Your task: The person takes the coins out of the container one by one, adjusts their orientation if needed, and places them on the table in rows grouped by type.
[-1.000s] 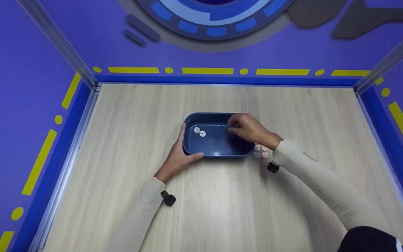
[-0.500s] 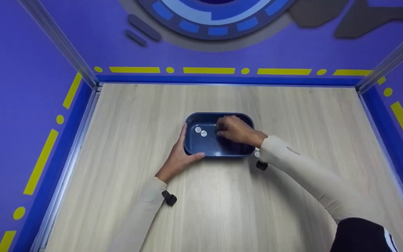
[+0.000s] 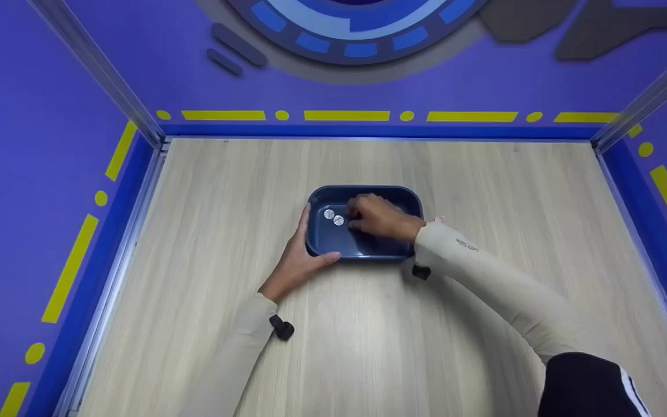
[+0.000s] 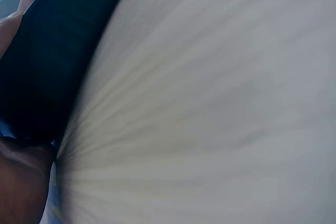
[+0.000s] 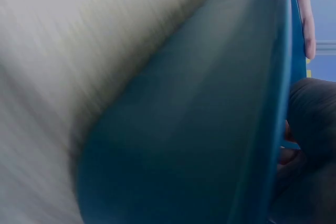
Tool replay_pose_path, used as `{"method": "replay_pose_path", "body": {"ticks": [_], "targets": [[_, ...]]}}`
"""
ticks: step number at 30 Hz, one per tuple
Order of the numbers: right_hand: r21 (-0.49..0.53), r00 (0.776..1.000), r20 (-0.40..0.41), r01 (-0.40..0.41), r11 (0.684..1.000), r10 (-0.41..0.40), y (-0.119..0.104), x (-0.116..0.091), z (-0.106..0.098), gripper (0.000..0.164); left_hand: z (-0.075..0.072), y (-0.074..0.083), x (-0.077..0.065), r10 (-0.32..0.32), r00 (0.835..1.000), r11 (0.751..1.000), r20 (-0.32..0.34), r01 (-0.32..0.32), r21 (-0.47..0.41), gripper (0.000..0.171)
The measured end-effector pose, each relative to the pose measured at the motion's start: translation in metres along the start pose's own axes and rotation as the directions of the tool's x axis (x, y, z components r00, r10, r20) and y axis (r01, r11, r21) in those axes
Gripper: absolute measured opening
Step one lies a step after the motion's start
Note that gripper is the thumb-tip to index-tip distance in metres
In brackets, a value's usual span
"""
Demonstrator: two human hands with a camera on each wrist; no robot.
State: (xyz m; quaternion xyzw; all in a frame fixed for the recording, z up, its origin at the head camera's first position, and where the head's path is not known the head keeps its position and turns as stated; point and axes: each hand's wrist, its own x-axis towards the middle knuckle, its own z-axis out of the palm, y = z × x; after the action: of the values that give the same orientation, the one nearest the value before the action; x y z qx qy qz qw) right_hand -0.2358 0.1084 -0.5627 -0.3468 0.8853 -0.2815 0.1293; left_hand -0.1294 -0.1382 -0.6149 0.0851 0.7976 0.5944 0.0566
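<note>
A dark blue rectangular tray with raised walls sits on the table. My left hand grips its left end, thumb at the front rim and fingers along the side. Two silver coins lie side by side on the tray's floor, left of the middle. Reaching in over the right wall, my right hand has bent fingers close to the right-hand coin. Whether a coin is between those fingertips is hidden. In the right wrist view, the tray's outer wall covers most of the fingers.
A pinkish coin peeks out on the table beside my right sleeve, which covers the area right of the tray. The wooden table is bounded by blue panels at the back and sides.
My right hand has moved left inside the tray, closer to the two coins. Its sleeve now covers most of the coins seen earlier on the table. The left hand keeps its hold.
</note>
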Motion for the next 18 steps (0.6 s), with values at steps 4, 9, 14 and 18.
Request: {"method": "replay_pose_path", "body": {"ticks": [4,9,14,18], "targets": [[-0.015,1.0,0.0,0.02,1.0,-0.02,-0.002,0.007,0.005,0.019,0.0,0.0,0.0,0.001,1.0,1.0,-0.002,-0.001,-0.005,0.132],[-0.035,1.0,0.006,0.018,0.999,-0.018,-0.005,0.016,0.013,0.017,-0.001,-0.001,-0.001,-0.001,1.0,1.0,-0.001,0.001,-0.017,0.132],[-0.096,1.0,-0.006,0.027,0.995,-0.028,-0.005,0.023,0.022,0.014,-0.001,-0.001,-0.001,0.001,1.0,1.0,0.006,-0.001,-0.01,0.133],[-0.116,1.0,-0.015,0.026,0.993,-0.028,-0.01,0.023,0.023,0.011,-0.001,-0.002,0.0,0.0,1.0,1.0,0.008,0.0,0.002,0.133]]}}
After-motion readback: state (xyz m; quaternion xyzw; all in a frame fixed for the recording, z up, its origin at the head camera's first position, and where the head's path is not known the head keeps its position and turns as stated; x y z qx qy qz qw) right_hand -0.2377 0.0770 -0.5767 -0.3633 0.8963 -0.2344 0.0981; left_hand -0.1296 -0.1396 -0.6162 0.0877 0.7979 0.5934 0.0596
